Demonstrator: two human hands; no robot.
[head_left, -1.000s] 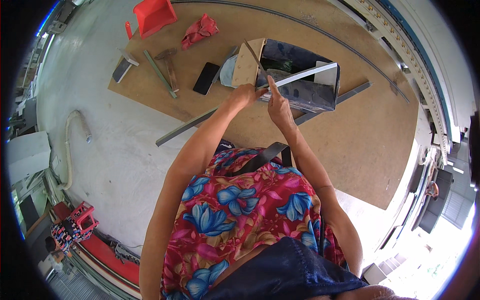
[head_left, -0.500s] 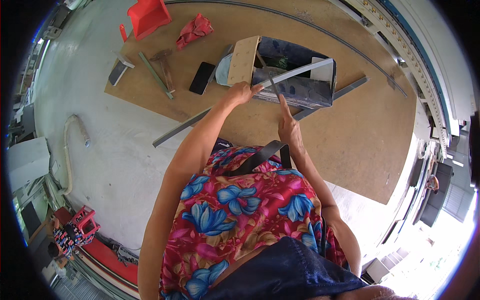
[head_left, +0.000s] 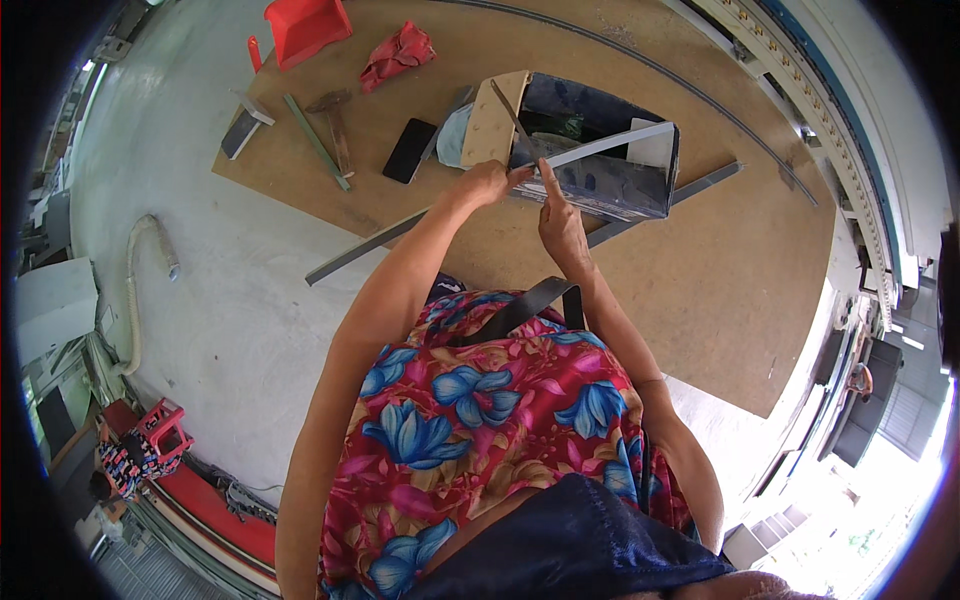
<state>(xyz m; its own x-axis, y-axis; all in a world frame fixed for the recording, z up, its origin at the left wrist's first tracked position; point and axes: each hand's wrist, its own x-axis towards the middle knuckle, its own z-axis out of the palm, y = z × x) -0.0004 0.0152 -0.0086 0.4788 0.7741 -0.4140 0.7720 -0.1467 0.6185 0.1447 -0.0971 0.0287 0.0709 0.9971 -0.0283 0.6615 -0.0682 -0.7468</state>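
Observation:
My left hand (head_left: 487, 182) is closed round a long grey metal strip (head_left: 600, 146), pressing it at the near edge of an open box (head_left: 655, 188). One end of the strip reaches over the box; a grey length (head_left: 365, 247) beyond my left forearm looks like its other end. In my right hand (head_left: 562, 225) is a thin dark bar that looks like a file (head_left: 513, 112), my index finger stretched along it. The file crosses the strip just beside my left fingertips and points away over the box's wooden board (head_left: 492, 125). The file's grip is hidden in my palm.
On the brown table (head_left: 740, 300) lie a phone (head_left: 409, 150), a hammer (head_left: 335, 130), a green strip (head_left: 315, 142), a red cloth (head_left: 398, 56) and a red dustpan (head_left: 305, 32). Another grey bar (head_left: 700, 184) passes beside the box. A person (head_left: 135, 465) is at the lower left.
My right hand has moved forward and left, sliding the file across the strip toward the far side. My left hand keeps its hold on the strip.

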